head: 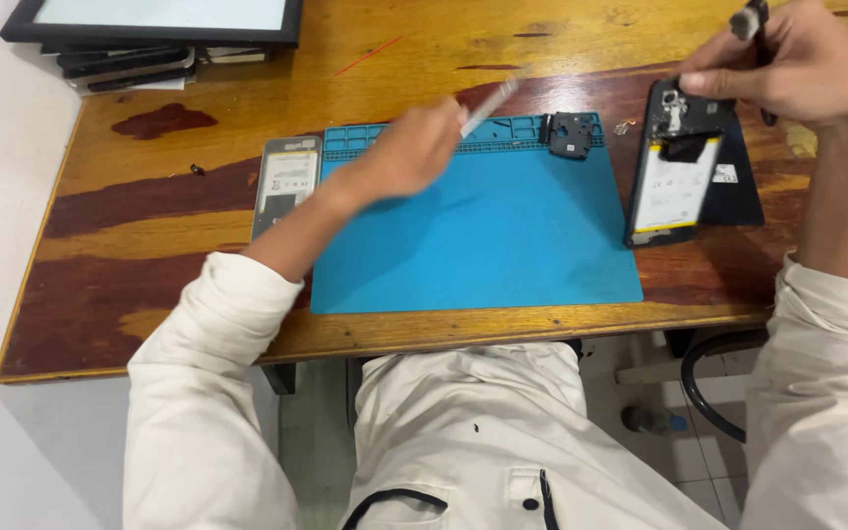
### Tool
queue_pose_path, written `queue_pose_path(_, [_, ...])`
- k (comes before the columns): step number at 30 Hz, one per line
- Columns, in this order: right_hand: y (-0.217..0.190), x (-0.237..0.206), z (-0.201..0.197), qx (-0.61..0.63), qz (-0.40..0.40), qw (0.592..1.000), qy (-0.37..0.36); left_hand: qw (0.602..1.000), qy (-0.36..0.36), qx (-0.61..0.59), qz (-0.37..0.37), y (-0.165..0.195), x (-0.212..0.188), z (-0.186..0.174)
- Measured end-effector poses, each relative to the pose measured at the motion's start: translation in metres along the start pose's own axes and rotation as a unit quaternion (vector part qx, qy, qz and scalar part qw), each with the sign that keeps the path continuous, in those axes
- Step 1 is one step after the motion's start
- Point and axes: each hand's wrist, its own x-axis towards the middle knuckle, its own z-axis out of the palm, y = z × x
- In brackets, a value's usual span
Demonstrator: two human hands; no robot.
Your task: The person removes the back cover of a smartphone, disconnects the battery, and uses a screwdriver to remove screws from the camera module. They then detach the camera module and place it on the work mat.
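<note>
Left hand [406, 152] gripping blurred, perhaps metal tool [489, 106], right hand [787, 64] holding opened phone [674, 167]

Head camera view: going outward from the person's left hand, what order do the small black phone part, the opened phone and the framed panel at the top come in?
From the left hand:
1. Small black phone part, to the hand's right, at the blue mat's top edge.
2. Opened phone, farther right, under the right hand.
3. Framed panel, at the table's far left corner, farthest.
</note>
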Motion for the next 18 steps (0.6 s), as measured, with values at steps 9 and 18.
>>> queue_pose_path(9, [-0.111,0.033,0.065,-0.042,-0.288,0.908,-0.301,0.988,0.029,-0.042,-0.148,-0.014,-0.029,-0.067])
queue_pose_path(18, [-0.224,0.029,0.182,-0.087,-0.412,0.782,-0.460,0.969,-0.028,-0.016,-0.247,-0.017,-0.049,-0.088])
